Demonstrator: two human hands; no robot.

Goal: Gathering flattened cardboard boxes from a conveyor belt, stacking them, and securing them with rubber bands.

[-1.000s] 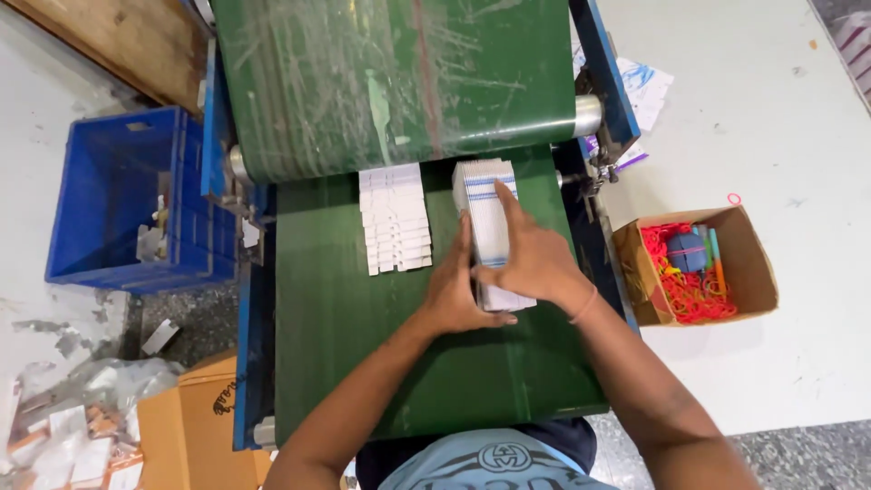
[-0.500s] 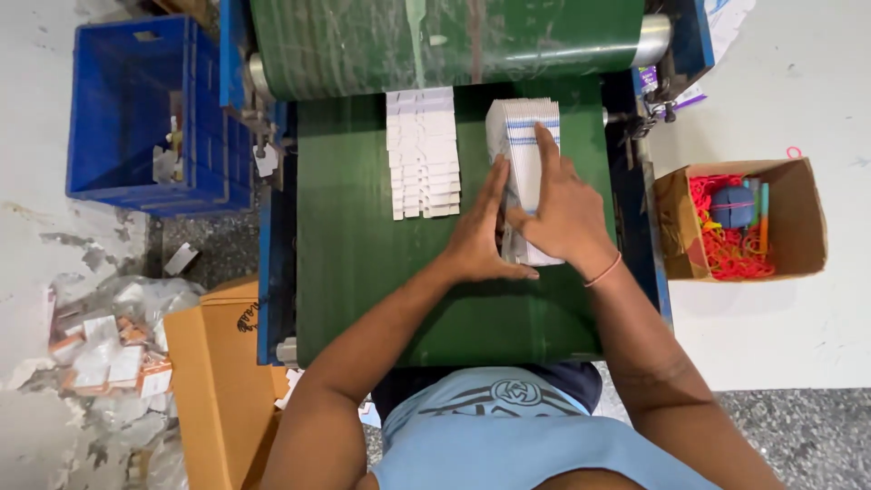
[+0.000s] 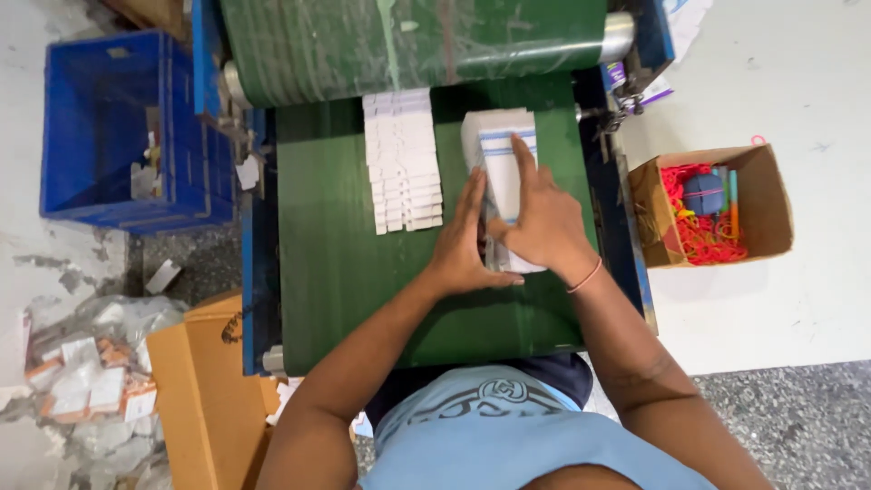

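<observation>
— Pressing both hands on the stack of white cartons (image 3: pixel 501 154), aren't we?

— Yes: our left hand (image 3: pixel 464 245) lies flat against its left side, fingers straight; our right hand (image 3: pixel 537 218) rests on top, fingers spread, gripping nothing.

— Where is it?

— Near the green conveyor belt's (image 3: pixel 327 272) right edge, beside a shingled row of flat cartons (image 3: pixel 403 161).
</observation>
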